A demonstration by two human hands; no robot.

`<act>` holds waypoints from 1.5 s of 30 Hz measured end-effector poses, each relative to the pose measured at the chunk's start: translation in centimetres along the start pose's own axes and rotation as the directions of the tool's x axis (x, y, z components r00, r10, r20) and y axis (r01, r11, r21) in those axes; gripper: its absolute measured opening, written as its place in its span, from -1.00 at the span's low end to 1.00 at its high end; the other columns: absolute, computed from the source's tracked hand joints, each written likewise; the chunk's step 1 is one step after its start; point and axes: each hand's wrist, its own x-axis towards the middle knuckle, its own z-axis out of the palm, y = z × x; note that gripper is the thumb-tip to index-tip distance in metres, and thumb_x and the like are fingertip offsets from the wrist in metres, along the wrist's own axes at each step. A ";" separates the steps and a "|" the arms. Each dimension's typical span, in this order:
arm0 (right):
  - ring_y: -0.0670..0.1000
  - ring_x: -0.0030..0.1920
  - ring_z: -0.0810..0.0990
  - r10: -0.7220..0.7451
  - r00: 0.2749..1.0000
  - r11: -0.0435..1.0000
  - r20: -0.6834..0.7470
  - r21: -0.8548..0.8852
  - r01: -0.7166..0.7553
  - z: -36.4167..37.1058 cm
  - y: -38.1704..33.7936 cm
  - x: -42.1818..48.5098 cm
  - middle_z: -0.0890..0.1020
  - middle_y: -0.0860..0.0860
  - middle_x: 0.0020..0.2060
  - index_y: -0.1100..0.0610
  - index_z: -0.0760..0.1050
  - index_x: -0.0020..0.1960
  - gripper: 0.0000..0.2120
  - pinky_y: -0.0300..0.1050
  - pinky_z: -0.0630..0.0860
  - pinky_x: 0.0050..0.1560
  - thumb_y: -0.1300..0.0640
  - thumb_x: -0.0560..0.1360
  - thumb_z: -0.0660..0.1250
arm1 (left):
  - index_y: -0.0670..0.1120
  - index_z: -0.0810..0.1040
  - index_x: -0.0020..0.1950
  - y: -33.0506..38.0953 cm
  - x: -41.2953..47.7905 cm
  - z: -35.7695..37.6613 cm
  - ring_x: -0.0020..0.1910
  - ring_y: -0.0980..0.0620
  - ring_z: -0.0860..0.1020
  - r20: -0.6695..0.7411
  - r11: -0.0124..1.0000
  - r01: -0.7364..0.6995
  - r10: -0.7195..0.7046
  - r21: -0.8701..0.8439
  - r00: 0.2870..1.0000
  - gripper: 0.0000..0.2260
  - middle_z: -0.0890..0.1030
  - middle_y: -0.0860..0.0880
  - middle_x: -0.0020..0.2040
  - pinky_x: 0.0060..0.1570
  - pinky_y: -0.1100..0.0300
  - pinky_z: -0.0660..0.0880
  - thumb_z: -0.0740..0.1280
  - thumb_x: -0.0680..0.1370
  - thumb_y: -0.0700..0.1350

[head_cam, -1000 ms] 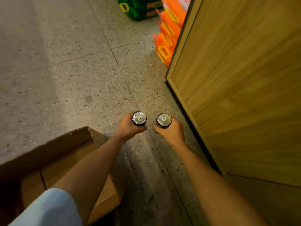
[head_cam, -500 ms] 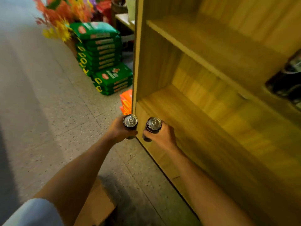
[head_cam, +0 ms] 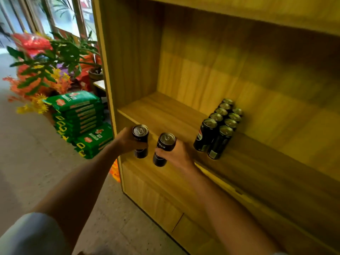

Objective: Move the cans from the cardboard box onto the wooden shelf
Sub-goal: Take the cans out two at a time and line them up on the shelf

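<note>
My left hand (head_cam: 125,142) grips a black can (head_cam: 140,138) upright, and my right hand (head_cam: 176,153) grips a second black can (head_cam: 164,148) beside it. Both cans hang just in front of the front edge of the wooden shelf (head_cam: 165,115). To the right on that shelf board stand several black cans (head_cam: 219,126) in two rows running toward the back wall. The cardboard box is out of view.
The shelf unit's left side panel (head_cam: 108,89) stands close to my left hand. Stacked green bags (head_cam: 79,115) and potted plants with flowers (head_cam: 46,70) sit on the speckled floor (head_cam: 27,172) to the left. Orange packs (head_cam: 115,172) lie at the unit's base.
My view has lifted from the floor and box up to the shelf. Both hands have carried their cans upward to the level of the shelf board, where the standing cans have come into view.
</note>
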 end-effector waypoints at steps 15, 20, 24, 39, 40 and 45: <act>-0.11 0.14 0.64 0.073 0.896 0.996 -0.437 -0.014 -0.088 -10.1 2.4 -2.1 0.68 -0.11 0.10 0.02 0.55 0.21 -0.43 0.01 0.60 0.18 -0.11 0.24 0.53 | 0.00 0.60 -0.01 10.4 6.7 7.5 -0.09 0.23 0.67 0.393 0.959 -0.268 0.283 -0.094 0.875 -0.58 0.71 0.15 -0.16 -0.07 0.22 0.60 0.61 0.21 -0.24; -0.12 0.13 0.66 0.097 0.865 0.989 -0.493 -0.050 -0.140 -11.3 3.7 -2.8 0.69 -0.12 0.10 -0.04 0.56 0.22 -0.42 0.04 0.63 0.13 -0.20 0.25 0.48 | 0.12 0.66 -0.07 11.7 7.1 10.2 -0.03 0.16 0.70 0.462 0.944 -0.307 0.326 -0.119 0.825 -0.62 0.74 0.07 -0.05 0.02 0.09 0.64 0.60 0.16 -0.11; -0.10 0.10 0.68 0.062 0.847 0.988 -0.528 -0.090 -0.128 -11.6 3.7 -3.3 0.71 -0.08 0.07 0.01 0.60 0.19 -0.45 0.01 0.65 0.10 -0.19 0.26 0.46 | 0.12 0.66 -0.05 11.8 7.3 12.0 -0.08 0.21 0.66 0.449 0.953 -0.289 0.299 -0.091 0.842 -0.63 0.72 0.10 -0.07 0.00 0.10 0.63 0.60 0.19 -0.11; -0.11 0.12 0.65 0.187 0.787 0.973 -0.588 0.003 -0.229 -11.2 5.9 -1.7 0.67 -0.11 0.09 -0.03 0.48 0.20 -0.28 0.03 0.66 0.08 -0.21 0.13 0.63 | -0.13 0.45 0.22 11.0 7.9 13.8 0.08 -0.05 0.58 0.378 0.980 -0.200 0.193 -0.021 0.905 -0.39 0.59 -0.02 0.10 -0.04 0.11 0.50 0.63 0.26 -0.14; -0.10 0.13 0.65 0.189 0.789 0.975 -0.584 0.014 -0.223 -11.1 6.4 -1.6 0.66 -0.10 0.10 -0.02 0.48 0.20 -0.27 0.03 0.65 0.09 -0.20 0.12 0.63 | -0.14 0.44 0.24 10.9 7.8 13.7 0.10 -0.06 0.58 0.378 0.980 -0.197 0.191 -0.022 0.906 -0.37 0.59 -0.03 0.13 -0.03 0.10 0.50 0.63 0.26 -0.13; -0.04 0.17 0.62 0.222 0.775 0.971 -0.591 0.060 -0.232 -10.7 5.6 -2.0 0.61 -0.03 0.15 0.03 0.43 0.23 -0.19 0.07 0.64 0.13 -0.25 0.10 0.61 | -0.10 0.46 0.26 10.3 7.7 13.4 0.14 -0.02 0.60 0.385 0.984 -0.177 0.175 -0.032 0.906 -0.28 0.62 0.02 0.15 0.02 0.05 0.58 0.64 0.17 0.01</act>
